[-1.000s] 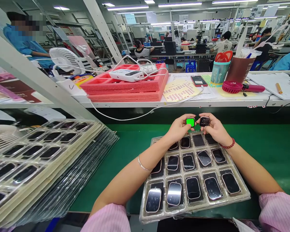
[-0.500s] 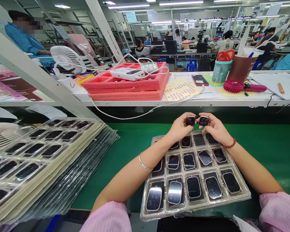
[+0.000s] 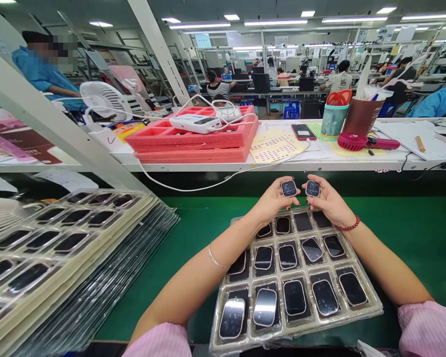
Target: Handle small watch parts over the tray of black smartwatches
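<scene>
Hands are meeting above the far edge of a clear moulded plastic tray (image 3: pixel 371 305) that is lying on the green conveyor mat (image 3: pixel 412 238). The left hand (image 3: pixel 273 201) is pinching a small rounded-square watch body with a glossy bluish screen (image 3: pixel 289 188), fingers closed on its edges. Just to the right, the right hand (image 3: pixel 329 201) is gripping a second small rounded-square watch body with a glossy screen (image 3: pixel 312 188) the same way, and the two pieces are sitting side by side, near but apart. Below them, the tray's pockets are holding rows of dark, shiny, rounded-rectangular watch bodies (image 3: pixel 295 297), with a few far pockets showing only dark plastic. At the left, a slanting stack of similar filled trays (image 3: pixel 59 243) is leaning on a pile of thin clear sheets. On the far bench, pink foam trays (image 3: pixel 193 141) are carrying a white box with looping cables (image 3: pixel 195 122), and a flat red fan (image 3: pixel 352 141) is lying near a brown cup (image 3: pixel 360 116).
</scene>
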